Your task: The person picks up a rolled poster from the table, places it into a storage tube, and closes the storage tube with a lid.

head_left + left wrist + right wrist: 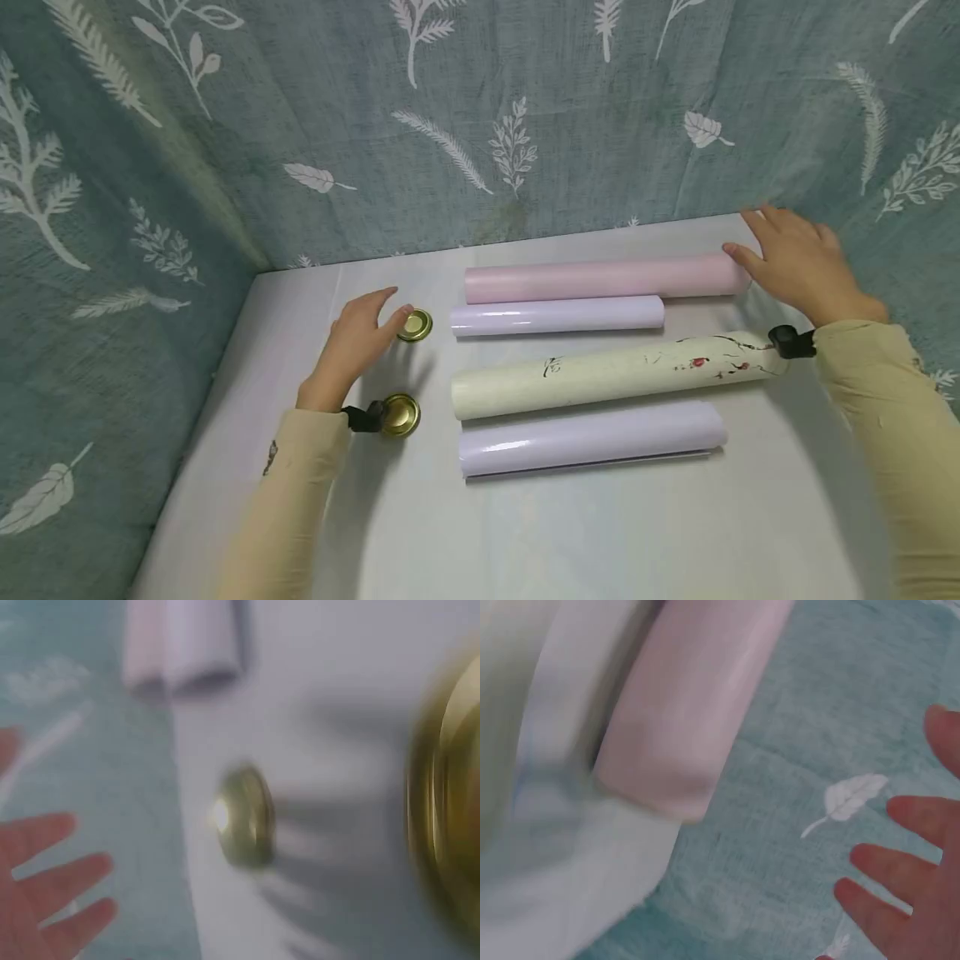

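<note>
My left hand [358, 337] hovers over the table's left side, its thumb overlapping the edge of a small gold round dish-like disc [416, 325]. A second gold disc [402, 415] sits nearer me, beside the left wrist; it looms large at the right edge of the left wrist view. At the far right, my right hand [806, 262] is spread by the end of a pink paper roll [600, 280]. In the right wrist view its fingers [900, 817] are apart and hold nothing, with the pink roll's end [671, 765] to their left.
Below the pink roll lie a short glossy white roll [555, 317], a cream roll with painted red blossoms [600, 377] and a thicker white roll [592, 437], roughly parallel on the white table [570, 533]. A green leaf-patterned cloth [465, 108] hangs behind and at both sides.
</note>
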### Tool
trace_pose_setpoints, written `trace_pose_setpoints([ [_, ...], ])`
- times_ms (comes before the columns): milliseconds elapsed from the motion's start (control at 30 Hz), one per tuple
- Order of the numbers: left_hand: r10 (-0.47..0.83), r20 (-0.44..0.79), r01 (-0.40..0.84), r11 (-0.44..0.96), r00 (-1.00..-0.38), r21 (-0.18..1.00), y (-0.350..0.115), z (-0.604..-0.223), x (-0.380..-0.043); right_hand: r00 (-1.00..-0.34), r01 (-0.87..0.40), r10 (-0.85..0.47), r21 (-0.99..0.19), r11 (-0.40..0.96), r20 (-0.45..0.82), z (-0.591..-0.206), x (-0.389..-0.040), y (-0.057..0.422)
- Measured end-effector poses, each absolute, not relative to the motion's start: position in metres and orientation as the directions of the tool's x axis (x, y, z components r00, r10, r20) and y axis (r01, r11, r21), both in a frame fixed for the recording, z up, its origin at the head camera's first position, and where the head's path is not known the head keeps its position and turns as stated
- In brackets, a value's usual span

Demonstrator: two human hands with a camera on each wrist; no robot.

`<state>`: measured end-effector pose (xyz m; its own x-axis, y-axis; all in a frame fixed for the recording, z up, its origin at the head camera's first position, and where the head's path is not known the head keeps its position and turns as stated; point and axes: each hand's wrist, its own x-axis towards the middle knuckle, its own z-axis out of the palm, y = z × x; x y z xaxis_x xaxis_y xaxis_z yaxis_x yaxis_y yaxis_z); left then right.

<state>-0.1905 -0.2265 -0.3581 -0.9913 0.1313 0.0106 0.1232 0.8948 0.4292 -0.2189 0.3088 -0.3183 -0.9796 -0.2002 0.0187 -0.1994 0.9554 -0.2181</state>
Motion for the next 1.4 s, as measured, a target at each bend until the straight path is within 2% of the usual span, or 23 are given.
trace_pose_setpoints([
  [167, 0.153, 0.085, 0.173, 0.79, -0.985, 0.588, -0.197, -0.36, -0.171, -0.988, -0.156, -0.147, -0.352, 0.923, 0.053, -0.323, -0.21, 0.297],
  [267, 0.198, 0.09, 0.211, 0.753, -0.976, 0.623, -0.177, -0.359, -0.154, -0.988, -0.138, -0.156, -0.455, 0.88, -0.003, -0.326, -0.201, 0.285],
  [333, 0.281, 0.057, 0.255, 0.746, -0.958, 0.615, -0.163, -0.356, -0.14, -0.984, -0.148, -0.179, -0.505, 0.85, -0.013, -0.328, -0.194, 0.275],
  [467, 0.498, -0.092, 0.365, 0.738, -0.862, 0.568, -0.137, -0.355, -0.111, -0.975, -0.186, -0.221, -0.572, 0.799, 0.008, -0.332, -0.18, 0.257],
  [600, 0.574, -0.192, 0.459, 0.779, -0.796, 0.426, -0.119, -0.36, -0.086, -0.964, -0.213, -0.267, -0.607, 0.766, 0.002, -0.338, -0.167, 0.237],
  [733, 0.571, -0.181, 0.524, 0.814, -0.801, 0.25, -0.105, -0.368, -0.069, -0.947, -0.226, -0.32, -0.639, 0.735, -0.033, -0.341, -0.162, 0.218],
  [867, 0.566, -0.151, 0.547, 0.824, -0.811, 0.149, -0.096, -0.377, -0.061, -0.937, -0.238, -0.348, -0.661, 0.711, -0.037, -0.343, -0.16, 0.205],
  [1100, 0.53, -0.123, 0.52, 0.848, -0.839, 0.106, -0.09, -0.382, -0.065, -0.927, -0.217, -0.367, -0.693, 0.688, -0.073, -0.349, -0.162, 0.191],
  [1400, 0.496, -0.075, 0.491, 0.868, -0.865, 0.07, -0.087, -0.377, -0.085, -0.867, -0.258, -0.471, -0.662, 0.704, -0.163, -0.364, -0.17, 0.174],
])
